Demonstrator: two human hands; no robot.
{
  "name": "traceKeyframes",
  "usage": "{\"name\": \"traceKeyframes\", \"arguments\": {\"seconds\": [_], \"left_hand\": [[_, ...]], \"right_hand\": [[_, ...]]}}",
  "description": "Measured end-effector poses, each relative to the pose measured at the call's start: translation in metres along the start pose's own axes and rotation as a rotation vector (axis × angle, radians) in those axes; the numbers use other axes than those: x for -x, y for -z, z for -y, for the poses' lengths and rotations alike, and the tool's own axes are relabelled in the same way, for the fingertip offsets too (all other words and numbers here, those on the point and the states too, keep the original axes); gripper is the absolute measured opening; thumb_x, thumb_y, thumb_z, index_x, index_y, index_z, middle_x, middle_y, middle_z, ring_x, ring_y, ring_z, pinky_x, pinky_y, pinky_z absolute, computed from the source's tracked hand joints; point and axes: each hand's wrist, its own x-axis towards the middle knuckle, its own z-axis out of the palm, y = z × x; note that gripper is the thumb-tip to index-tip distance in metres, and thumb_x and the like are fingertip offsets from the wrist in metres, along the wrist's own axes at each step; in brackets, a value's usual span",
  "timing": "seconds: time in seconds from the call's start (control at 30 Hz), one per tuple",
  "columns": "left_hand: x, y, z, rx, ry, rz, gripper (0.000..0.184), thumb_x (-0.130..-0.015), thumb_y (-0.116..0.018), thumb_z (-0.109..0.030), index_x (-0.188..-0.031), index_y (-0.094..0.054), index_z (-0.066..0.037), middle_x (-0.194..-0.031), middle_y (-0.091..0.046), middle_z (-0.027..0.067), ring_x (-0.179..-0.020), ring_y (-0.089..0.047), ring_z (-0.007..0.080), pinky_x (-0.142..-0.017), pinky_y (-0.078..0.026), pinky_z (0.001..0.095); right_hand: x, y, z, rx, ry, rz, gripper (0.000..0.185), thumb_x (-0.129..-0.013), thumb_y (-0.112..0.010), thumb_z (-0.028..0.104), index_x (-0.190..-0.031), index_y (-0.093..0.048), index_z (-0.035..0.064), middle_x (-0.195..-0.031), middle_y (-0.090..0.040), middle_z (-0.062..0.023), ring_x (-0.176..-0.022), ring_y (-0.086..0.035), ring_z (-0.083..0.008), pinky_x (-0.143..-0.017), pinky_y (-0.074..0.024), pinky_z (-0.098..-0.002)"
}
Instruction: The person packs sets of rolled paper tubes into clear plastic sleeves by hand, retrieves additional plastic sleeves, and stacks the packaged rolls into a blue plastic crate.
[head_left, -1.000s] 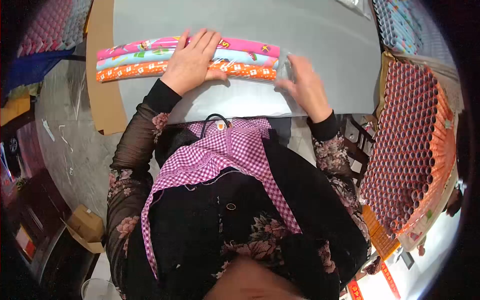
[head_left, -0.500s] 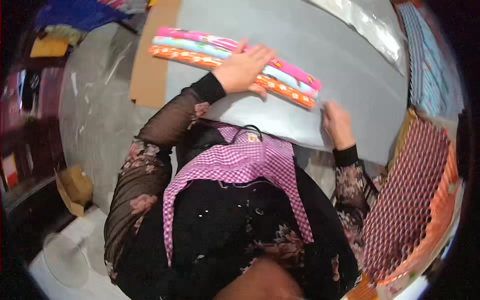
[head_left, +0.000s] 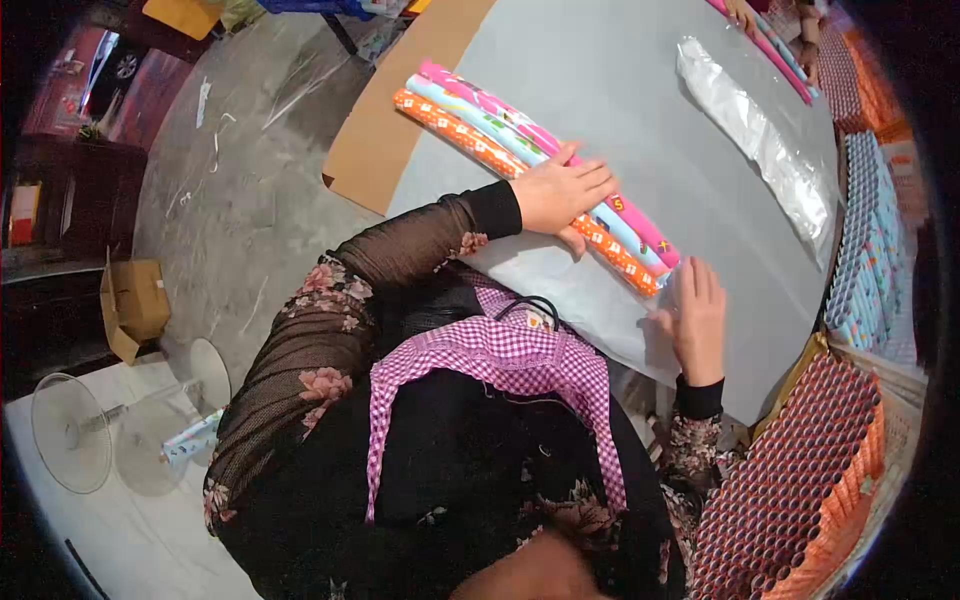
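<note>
Three patterned rolls of wrapping paper lie side by side on the grey tabletop (head_left: 640, 90): a pink roll (head_left: 640, 222), a light blue roll (head_left: 470, 122) and an orange roll (head_left: 455, 130). My left hand (head_left: 562, 195) is laid across the middle of the bundle, fingers over the pink roll and thumb on the near side by the orange one. At the right ends of the rolls, my right hand (head_left: 697, 315) is open with its fingers stretched out. Thin clear plastic (head_left: 560, 290) shows under and in front of the rolls.
Clear plastic sleeves (head_left: 750, 130) lie farther along the table. Another person's hand (head_left: 740, 12) is by more rolls (head_left: 770, 50) at the far edge. Stacked rolls (head_left: 790, 480) stand close at my right. A cardboard box (head_left: 135, 305) sits on the left.
My view has turned, so the table appears rotated and the far rolls and other person come into sight. My right hand has opened its fingers at the roll ends. The left remains on the bundle.
</note>
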Motion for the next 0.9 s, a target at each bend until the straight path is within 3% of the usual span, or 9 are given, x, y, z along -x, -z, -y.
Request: {"name": "traceKeyframes", "arguments": {"seconds": [0.1,0.13,0.17,0.27,0.37,0.43,0.53,0.63,0.9], "left_hand": [[-0.001,0.001,-0.001,0.009,-0.001,-0.002,0.111,-0.059,-0.067,-0.073,-0.136,-0.042,0.003,-0.135,-0.049,0.0166,-0.133,-0.041,0.0285,-0.110,-0.024,0.0563],[-0.002,0.001,0.000,0.008,0.003,-0.003,0.110,-0.058,-0.067,-0.073,-0.135,-0.042,0.002,-0.134,-0.050,0.0162,-0.133,-0.041,0.0284,-0.110,-0.024,0.0562],[-0.002,-0.001,-0.001,0.012,0.005,-0.002,0.109,-0.058,-0.068,-0.073,-0.134,-0.042,0.002,-0.134,-0.050,0.0158,-0.134,-0.041,0.0283,-0.110,-0.025,0.0560],[-0.002,0.003,-0.003,0.007,0.013,-0.005,0.107,-0.059,-0.069,-0.072,-0.133,-0.045,0.001,-0.131,-0.051,0.0139,-0.130,-0.044,0.0271,-0.109,-0.027,0.0572],[-0.002,-0.002,-0.004,-0.040,0.008,-0.042,0.106,-0.060,-0.069,-0.072,-0.134,-0.045,0.001,-0.132,-0.051,0.0141,-0.130,-0.044,0.0275,-0.109,-0.027,0.0569],[-0.002,-0.003,-0.003,-0.025,0.007,-0.039,0.106,-0.061,-0.069,-0.071,-0.134,-0.044,0.001,-0.133,-0.051,0.0143,-0.130,-0.044,0.0281,-0.109,-0.027,0.0567],[-0.002,-0.003,-0.001,0.035,0.004,-0.026,0.104,-0.062,-0.069,-0.069,-0.133,-0.043,0.002,-0.134,-0.050,0.0160,-0.134,-0.040,0.0308,-0.110,-0.026,0.0553],[-0.003,0.002,-0.003,0.016,0.013,0.006,0.104,-0.062,-0.069,-0.069,-0.133,-0.044,0.003,-0.134,-0.050,0.0159,-0.134,-0.040,0.0309,-0.111,-0.027,0.0550],[-0.004,-0.001,-0.004,0.063,0.024,-0.015,0.103,-0.062,-0.069,-0.067,-0.133,-0.044,0.003,-0.132,-0.050,0.0158,-0.131,-0.042,0.0309,-0.111,-0.028,0.0509]], "right_hand": [[0.000,-0.009,-0.002,-0.098,-0.055,0.007,0.077,-0.068,-0.077,0.013,-0.136,-0.043,-0.0004,-0.133,-0.049,-0.0210,-0.120,-0.046,-0.0408,-0.101,-0.0390,-0.0468],[0.002,-0.015,-0.003,-0.080,-0.069,-0.154,0.059,-0.074,-0.075,0.011,-0.128,-0.053,0.0009,-0.122,-0.056,-0.0208,-0.111,-0.055,-0.0352,-0.093,-0.0449,-0.0418],[0.003,-0.018,-0.005,-0.078,-0.075,-0.141,0.059,-0.074,-0.075,0.011,-0.128,-0.053,0.0009,-0.122,-0.056,-0.0208,-0.111,-0.055,-0.0352,-0.093,-0.0449,-0.0418],[0.009,-0.023,-0.006,-0.433,-0.399,-0.184,0.021,-0.088,-0.067,0.013,-0.104,-0.068,-0.0001,-0.091,-0.069,-0.0144,-0.079,-0.065,-0.0220,-0.069,-0.0498,-0.0307],[0.014,-0.052,-0.010,-0.606,-0.457,-0.166,0.020,-0.088,-0.066,0.014,-0.099,-0.069,-0.0028,-0.080,-0.069,-0.0120,-0.071,-0.064,-0.0169,-0.065,-0.0495,-0.0309],[0.011,-0.060,-0.009,-0.695,-0.527,-0.158,0.020,-0.086,-0.066,0.015,-0.095,-0.069,-0.0021,-0.079,-0.068,-0.0167,-0.066,-0.064,-0.0235,-0.060,-0.0476,-0.0355],[0.000,-0.057,-0.005,-0.945,-0.759,-0.014,0.021,-0.088,-0.065,0.017,-0.081,-0.067,-0.0034,-0.064,-0.059,-0.0020,-0.056,-0.052,-0.0064,-0.050,-0.0390,-0.0247],[-0.004,-0.060,-0.006,-1.078,-0.854,-0.046,0.022,-0.087,-0.065,0.016,-0.074,-0.066,-0.0005,-0.063,-0.057,0.0010,-0.054,-0.050,-0.0066,-0.050,-0.0370,-0.0244],[-0.009,-0.064,-0.020,-1.113,-0.848,0.021,0.019,-0.087,-0.066,0.018,-0.075,-0.064,0.0039,-0.060,-0.056,0.0027,-0.049,-0.046,-0.0044,-0.046,-0.0331,-0.0216]]}}
